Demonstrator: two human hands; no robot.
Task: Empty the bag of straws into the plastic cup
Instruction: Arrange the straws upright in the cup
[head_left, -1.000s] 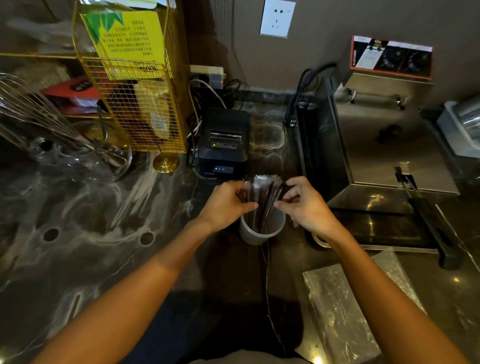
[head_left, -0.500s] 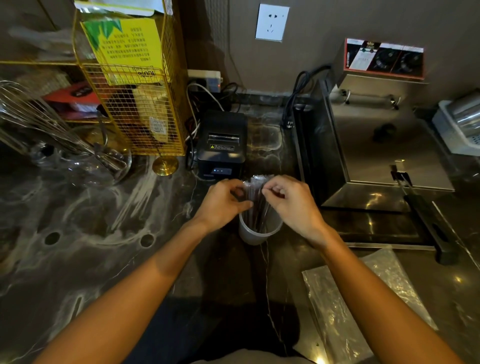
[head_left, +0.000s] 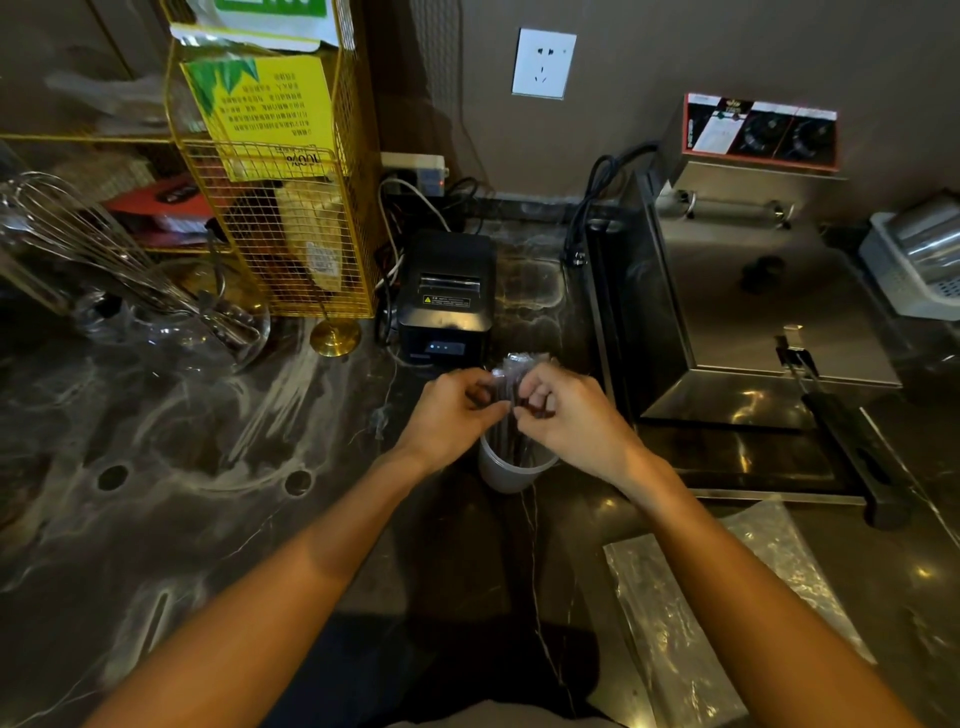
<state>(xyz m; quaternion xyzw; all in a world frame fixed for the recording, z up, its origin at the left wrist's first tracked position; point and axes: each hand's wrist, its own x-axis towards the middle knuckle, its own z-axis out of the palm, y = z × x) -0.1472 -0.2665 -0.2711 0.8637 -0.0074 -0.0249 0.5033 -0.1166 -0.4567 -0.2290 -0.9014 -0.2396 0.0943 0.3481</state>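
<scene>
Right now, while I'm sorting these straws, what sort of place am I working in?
Probably a café or drink-shop counter. A black receipt printer sits on the dark marble counter, a stainless steel electric fryer stands to its right, and a metal wire whisk rests in a clear glass bowl.

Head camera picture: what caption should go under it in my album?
Both hands, left hand and right hand, pinch straws standing in a plastic cup.

A single wide-angle camera, worn on the person's head, is looking forward and steeply down over both forearms, sitting close above the dark marble bench (head_left: 171, 447) and facing the wall.
</scene>
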